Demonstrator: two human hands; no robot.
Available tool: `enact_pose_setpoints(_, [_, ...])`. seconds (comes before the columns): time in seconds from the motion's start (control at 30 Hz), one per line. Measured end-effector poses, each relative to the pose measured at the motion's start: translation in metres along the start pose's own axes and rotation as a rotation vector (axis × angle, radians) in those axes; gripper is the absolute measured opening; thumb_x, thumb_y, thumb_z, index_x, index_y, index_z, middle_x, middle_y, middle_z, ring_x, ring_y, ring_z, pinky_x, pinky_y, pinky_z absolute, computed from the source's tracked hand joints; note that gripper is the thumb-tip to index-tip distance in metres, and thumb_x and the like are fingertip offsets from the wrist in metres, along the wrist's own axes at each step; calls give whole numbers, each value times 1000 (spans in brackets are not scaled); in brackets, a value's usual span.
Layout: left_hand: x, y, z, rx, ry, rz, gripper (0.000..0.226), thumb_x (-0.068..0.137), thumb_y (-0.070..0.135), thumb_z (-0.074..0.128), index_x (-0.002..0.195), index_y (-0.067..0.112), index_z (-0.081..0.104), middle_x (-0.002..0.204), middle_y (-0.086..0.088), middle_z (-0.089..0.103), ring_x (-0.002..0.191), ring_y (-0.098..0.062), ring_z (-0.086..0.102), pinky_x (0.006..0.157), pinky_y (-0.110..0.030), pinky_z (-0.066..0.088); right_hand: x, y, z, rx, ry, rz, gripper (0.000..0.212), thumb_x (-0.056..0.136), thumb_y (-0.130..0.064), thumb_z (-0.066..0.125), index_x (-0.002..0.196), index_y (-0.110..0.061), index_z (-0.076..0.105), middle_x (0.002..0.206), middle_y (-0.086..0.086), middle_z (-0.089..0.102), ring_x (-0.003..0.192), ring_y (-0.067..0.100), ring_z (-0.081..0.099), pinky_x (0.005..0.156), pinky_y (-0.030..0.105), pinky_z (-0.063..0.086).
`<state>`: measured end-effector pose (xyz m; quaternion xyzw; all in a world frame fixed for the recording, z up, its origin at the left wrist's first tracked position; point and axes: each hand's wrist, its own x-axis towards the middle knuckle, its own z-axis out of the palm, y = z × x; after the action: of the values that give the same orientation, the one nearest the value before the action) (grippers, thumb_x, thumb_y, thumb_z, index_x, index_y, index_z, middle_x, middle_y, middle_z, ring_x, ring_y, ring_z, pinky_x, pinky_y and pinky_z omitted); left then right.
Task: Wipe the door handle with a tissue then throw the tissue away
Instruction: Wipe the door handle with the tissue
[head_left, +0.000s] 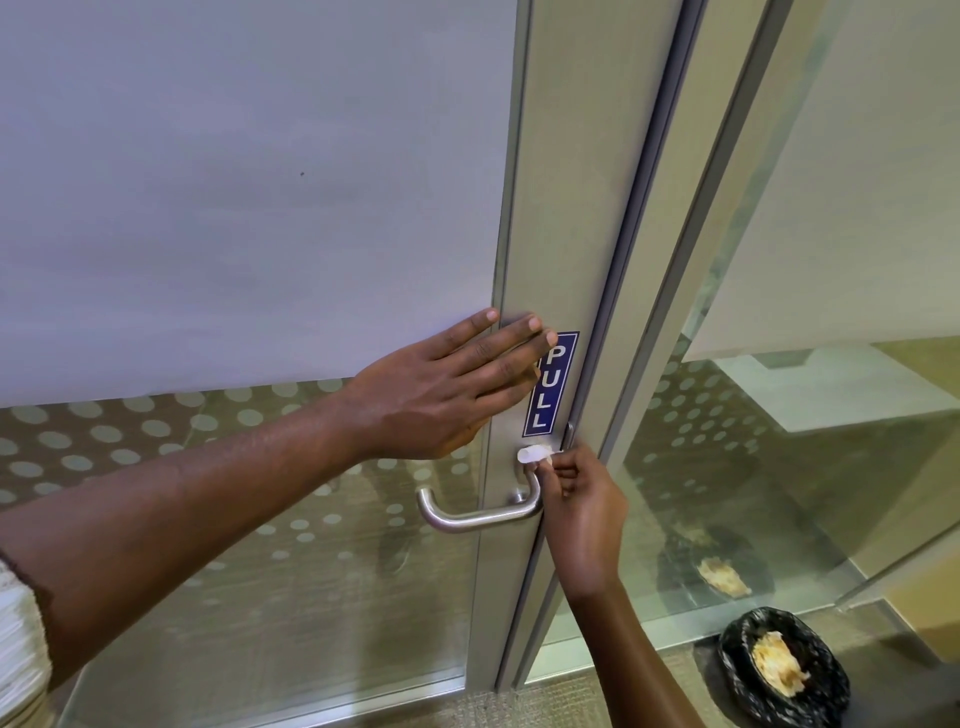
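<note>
White tissue, soft and flimsy, we pinch bunched in our right grip on the handle, left grip spread.

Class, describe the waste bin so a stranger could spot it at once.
From the metal door frame with the blue PULL sign, look down to the floor on its right. The waste bin stands there by the glass panel, black-lined; the fainter one above is its reflection.
</note>
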<state>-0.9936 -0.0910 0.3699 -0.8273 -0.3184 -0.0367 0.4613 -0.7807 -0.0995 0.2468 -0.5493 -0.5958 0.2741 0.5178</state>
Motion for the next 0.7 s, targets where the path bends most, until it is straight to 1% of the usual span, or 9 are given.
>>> enact_pose_setpoints(0.07, [0,0,0,-1,6,-2,62,107,32,40,162,5,30,172,-22,10,160,-38,6,131,-52,-1,1,5,2,88,14,79,21,86,-21,77,72,-22,62,63,-12,66,55,-1,60,54,9,42])
enact_pose_setpoints(0.1, [0,0,0,-2,8,-3,62,107,32,41,161,5,30,172,-22,10,160,-38,6,131,-52,-1,2,9,2,132,18,143,22,86,-20,76,70,-21,61,60,-11,64,52,-1,56,53,9,41])
enact_pose_setpoints(0.17, [0,1,1,1,10,-7,62,106,32,41,162,5,30,173,-22,10,160,-38,6,131,-52,0,0,17,7,258,13,316,19,90,-16,71,72,-15,63,60,-7,63,56,4,53,59,18,44])
enact_pose_setpoints(0.27, [0,2,1,10,13,-8,63,106,32,41,162,6,29,172,-21,10,160,-38,7,131,-52,1,-9,19,20,638,-30,610,11,96,-5,61,92,-6,70,82,11,72,74,20,64,69,30,55])
enact_pose_setpoints(0.33, [1,1,1,12,19,-8,63,106,32,44,162,5,30,172,-21,12,160,-38,8,131,-52,2,-14,12,28,983,-17,797,17,97,2,55,108,5,68,99,22,74,91,30,71,79,33,62])
enact_pose_setpoints(0.4, [1,1,0,18,24,-10,63,105,32,46,161,5,32,172,-21,14,160,-38,10,131,-52,2,-16,4,31,1240,3,921,22,97,5,52,114,12,64,105,28,72,93,34,73,80,34,62])
enact_pose_setpoints(0.5, [1,1,0,31,30,-9,63,105,32,46,161,5,32,172,-21,16,160,-38,12,131,-52,3,-17,-6,30,1509,-25,1039,24,99,1,48,114,14,61,106,31,71,79,32,76,75,32,60])
enact_pose_setpoints(0.63, [0,1,0,36,25,-5,64,106,32,46,161,5,30,172,-21,14,160,-38,11,131,-52,2,-20,-14,35,1682,57,1109,26,102,-3,47,114,14,62,107,32,70,76,33,76,69,31,63])
enact_pose_setpoints(0.7, [-1,2,1,39,23,-5,64,106,32,45,162,5,29,172,-21,13,160,-38,10,131,-52,3,-23,-16,39,1731,76,1112,27,101,-5,48,114,13,62,109,29,70,78,32,76,70,31,63])
